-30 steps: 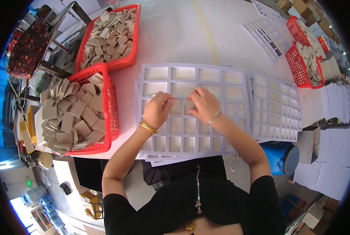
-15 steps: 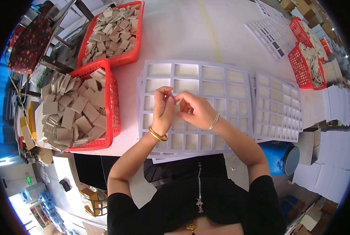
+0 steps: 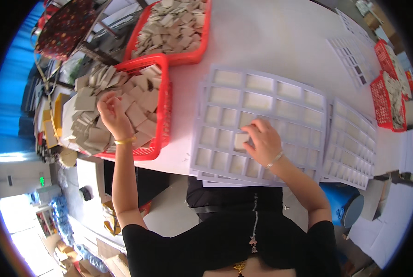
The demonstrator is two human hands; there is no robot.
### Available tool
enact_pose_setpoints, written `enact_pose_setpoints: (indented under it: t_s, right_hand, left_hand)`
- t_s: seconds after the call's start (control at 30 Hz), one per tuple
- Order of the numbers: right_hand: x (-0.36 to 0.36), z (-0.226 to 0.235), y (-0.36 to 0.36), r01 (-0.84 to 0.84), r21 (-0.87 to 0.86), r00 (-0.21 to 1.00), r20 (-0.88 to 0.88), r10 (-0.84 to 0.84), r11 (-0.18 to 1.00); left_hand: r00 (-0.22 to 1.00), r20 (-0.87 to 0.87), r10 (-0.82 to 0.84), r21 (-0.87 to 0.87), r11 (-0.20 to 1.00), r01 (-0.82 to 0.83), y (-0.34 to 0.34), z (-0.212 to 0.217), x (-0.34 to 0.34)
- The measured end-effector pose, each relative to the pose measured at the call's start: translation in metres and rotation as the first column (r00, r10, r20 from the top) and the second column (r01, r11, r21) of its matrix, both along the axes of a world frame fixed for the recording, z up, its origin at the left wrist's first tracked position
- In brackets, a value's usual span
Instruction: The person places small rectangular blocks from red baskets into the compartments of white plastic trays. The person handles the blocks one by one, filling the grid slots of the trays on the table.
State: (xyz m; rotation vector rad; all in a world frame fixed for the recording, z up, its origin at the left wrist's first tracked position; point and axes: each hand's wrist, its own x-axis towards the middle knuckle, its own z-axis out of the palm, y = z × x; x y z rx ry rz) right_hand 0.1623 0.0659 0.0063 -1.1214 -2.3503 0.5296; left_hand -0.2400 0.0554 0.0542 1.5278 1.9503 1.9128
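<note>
My left hand is over the near red basket, which is heaped with beige square tiles. Its fingers are curled together, and whether a tile sits in them is hidden. Over a white gridded tray in front of me, my right hand bends its thumb and fingers around a beige tile. That tile lies at one of the small compartments left of the tray's middle; how deep it sits cannot be made out.
Behind the near basket stands another red basket full of tiles. More white gridded trays lie to the right, with others farther back. Red baskets stand at the far right. A blue drum is below the table edge.
My hands were together over the tray. The left has moved away to the near tile basket; the right stays over the tray, now at a tile. The whole view has shifted and turned leftward.
</note>
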Motion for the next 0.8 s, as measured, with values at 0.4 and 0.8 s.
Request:
enact_pose_setpoints:
  t_s: [0.4, 0.8]
  right_hand:
    - [-0.005, -0.001, -0.004, -0.121, 0.163, 0.982, 0.162, 0.094, 0.979]
    - [-0.002, 0.002, -0.013, -0.153, 0.202, 0.940, 0.331, 0.080, 0.967]
  left_hand:
    - [0.638, -0.680, -0.361, -0.730, 0.413, -0.544, 0.050, -0.051, -0.020]
    - [0.673, -0.703, -0.230, -0.649, 0.593, -0.476, 0.061, -0.058, -0.024]
